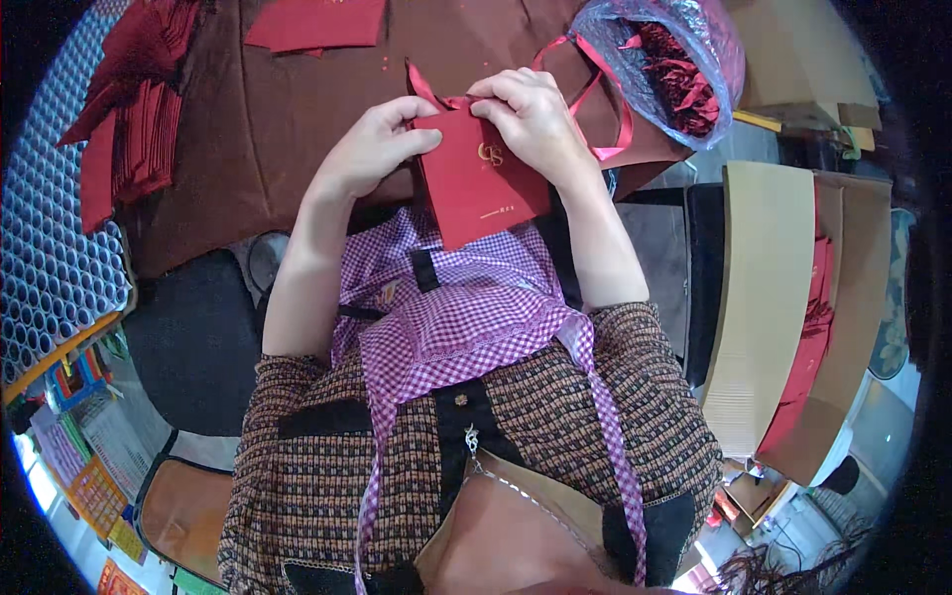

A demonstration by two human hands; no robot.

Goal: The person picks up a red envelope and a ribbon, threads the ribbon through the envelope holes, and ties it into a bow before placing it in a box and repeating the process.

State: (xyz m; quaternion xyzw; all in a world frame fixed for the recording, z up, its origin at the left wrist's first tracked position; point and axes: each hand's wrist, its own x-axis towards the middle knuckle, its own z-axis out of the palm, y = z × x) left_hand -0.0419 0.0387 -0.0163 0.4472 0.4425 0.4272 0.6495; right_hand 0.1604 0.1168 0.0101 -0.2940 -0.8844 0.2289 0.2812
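Observation:
A red paper gift bag (481,193) with gold print is held up between my hands, over the table's near edge and my lap. My left hand (372,149) grips its top left corner, thumb on the front face. At the top edge, my right hand (534,119) is closed with fingers and thumb pinched on the bag's rim. A red ribbon (421,87) sticks up at the rim between the two hands. Another length of red ribbon (623,134) loops down beyond my right wrist. The inside of the bag is hidden.
A brown cloth (297,129) covers the table. Stacked red bags (149,139) lie at the left, flat red pieces (322,25) at the back. A clear plastic bag (729,59) holds red ribbons at the back right. An open cardboard box (764,288) with red bags stands right.

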